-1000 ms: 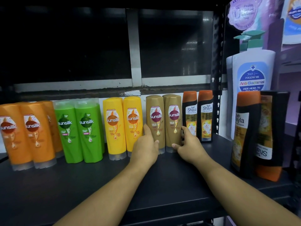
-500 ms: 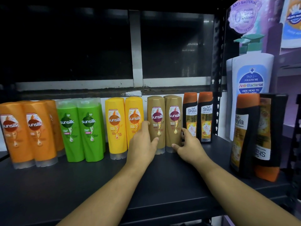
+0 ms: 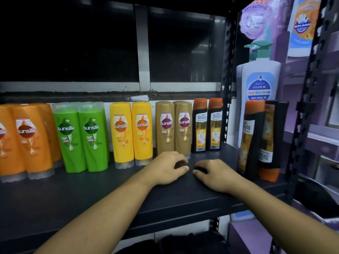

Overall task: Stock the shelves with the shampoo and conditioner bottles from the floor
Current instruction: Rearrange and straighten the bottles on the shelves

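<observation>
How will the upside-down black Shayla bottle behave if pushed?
Likely tippy: the black bottle stands inverted on its orange cap. Probably rigid; glossy sides may be slippery. The upright Shayla bottle beside it might block a leftward fall.

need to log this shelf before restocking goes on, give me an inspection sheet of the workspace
surface: black shelf, bare in front of the row
job's things: sunsilk row at the back, upright: orange bottles, green bottles, yellow bottles, brown bottles, then two black shayla bottles; front right, an upright shayla bottle beside an upside-down shayla bottle
clutter: white pump bottle behind those two
grippers: left hand and right hand low before the brown bottles, fingers loosely curled, holding nothing
cables: nothing seen
surroundings: dark window behind; purple posters at right
</observation>
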{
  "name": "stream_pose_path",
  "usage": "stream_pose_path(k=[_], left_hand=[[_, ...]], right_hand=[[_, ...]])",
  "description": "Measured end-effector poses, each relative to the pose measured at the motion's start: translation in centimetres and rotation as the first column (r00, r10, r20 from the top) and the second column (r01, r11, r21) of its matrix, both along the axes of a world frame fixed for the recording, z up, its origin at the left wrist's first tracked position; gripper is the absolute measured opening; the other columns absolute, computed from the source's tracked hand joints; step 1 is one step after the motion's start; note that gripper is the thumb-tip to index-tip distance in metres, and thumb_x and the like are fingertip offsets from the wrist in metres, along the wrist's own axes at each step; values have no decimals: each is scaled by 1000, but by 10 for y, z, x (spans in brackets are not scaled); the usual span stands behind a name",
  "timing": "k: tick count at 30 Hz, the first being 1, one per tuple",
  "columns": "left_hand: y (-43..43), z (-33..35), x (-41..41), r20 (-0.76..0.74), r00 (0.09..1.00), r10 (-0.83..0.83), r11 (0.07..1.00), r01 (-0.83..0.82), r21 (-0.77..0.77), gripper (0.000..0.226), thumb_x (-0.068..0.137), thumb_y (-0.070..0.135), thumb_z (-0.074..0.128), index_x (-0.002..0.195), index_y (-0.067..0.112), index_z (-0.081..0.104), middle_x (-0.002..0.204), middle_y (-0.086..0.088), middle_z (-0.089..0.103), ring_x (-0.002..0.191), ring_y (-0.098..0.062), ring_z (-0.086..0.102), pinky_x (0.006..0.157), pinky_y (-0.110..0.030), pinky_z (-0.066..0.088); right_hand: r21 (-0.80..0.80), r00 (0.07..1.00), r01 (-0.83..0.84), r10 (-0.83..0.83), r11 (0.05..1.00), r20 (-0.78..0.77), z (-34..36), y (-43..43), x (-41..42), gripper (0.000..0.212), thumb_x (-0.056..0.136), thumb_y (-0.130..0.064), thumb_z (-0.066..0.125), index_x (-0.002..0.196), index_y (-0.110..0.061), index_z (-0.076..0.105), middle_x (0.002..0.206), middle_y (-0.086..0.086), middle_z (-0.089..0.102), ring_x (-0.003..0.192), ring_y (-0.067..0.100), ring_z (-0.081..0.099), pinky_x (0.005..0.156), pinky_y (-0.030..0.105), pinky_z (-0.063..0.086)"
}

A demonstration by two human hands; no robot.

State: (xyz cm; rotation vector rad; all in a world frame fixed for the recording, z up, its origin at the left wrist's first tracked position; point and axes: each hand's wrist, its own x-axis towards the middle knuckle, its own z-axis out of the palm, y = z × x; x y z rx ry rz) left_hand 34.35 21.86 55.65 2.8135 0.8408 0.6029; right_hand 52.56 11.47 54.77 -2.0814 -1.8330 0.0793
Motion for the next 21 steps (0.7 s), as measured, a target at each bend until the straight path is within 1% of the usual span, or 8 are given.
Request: stream_pose_path(k=[2,4,6,9,12,14,17,21], left_hand=[[-5,1,1,-54,997,-54,998,52,-41,41,100,48,57,137,30,62,138,9,60,126,-9,53,110,-36,44],[-12,3,3,-97,990,-106,993,100,-70,48,101,52,54,145,34,55,150,12,52,137,-7,45,116,-33,36],[-19,3,7,-142,977,-156,986,144,-89,52,101,55,52,150,36,49,157,14,45,144,-5,38,120,-30,29],[-28,0,12,-218,954,-206,976,184,-117,55,102,59,47,154,40,42,162,18,36,148,-3,30,120,-27,21],[-30,-1,14,-259,941,-219,974,192,-123,53,102,62,42,153,46,39,163,20,32,151,-3,26,124,-31,18],[-31,0,15,-275,937,-215,974,185,-130,53,102,63,41,153,47,39,164,19,30,151,-4,25,124,-31,17],[-33,3,19,-296,934,-201,977,171,-125,55,102,64,40,154,46,38,164,19,29,152,-6,24,123,-31,17],[-38,2,36,-307,932,-191,979,159,-127,57,101,67,39,154,46,38,164,18,30,152,-8,27,125,-36,19]], right_hand=[[-42,998,-60,60,997,3,1,-24,7,49,101,-51,48,145,-30,52,149,-11,52,135,14,48,113,33,39],[-51,994,-107,108,993,27,0,-47,14,52,103,-50,45,151,-30,46,157,-14,42,145,7,37,120,28,28],[-37,991,-128,130,991,36,-1,-66,22,52,105,-48,44,153,-29,42,159,-14,37,147,2,30,121,22,21],[-14,993,-119,119,993,21,-5,-90,32,53,105,-47,44,154,-27,41,160,-13,36,147,-1,27,119,17,18],[38,995,-103,104,994,-10,-9,-109,39,51,105,-44,47,152,-26,44,158,-12,39,146,0,31,117,15,20],[83,996,-91,93,992,-15,-12,-119,44,49,104,-43,50,149,-27,49,155,-13,45,143,0,36,115,15,26],[149,998,-64,65,987,-3,-15,-133,49,44,102,-44,53,142,-27,58,146,-15,55,135,-1,46,112,18,37],[220,1000,-10,6,975,18,-16,-145,56,36,102,-44,53,132,-28,65,130,-16,65,118,1,58,98,19,48]])
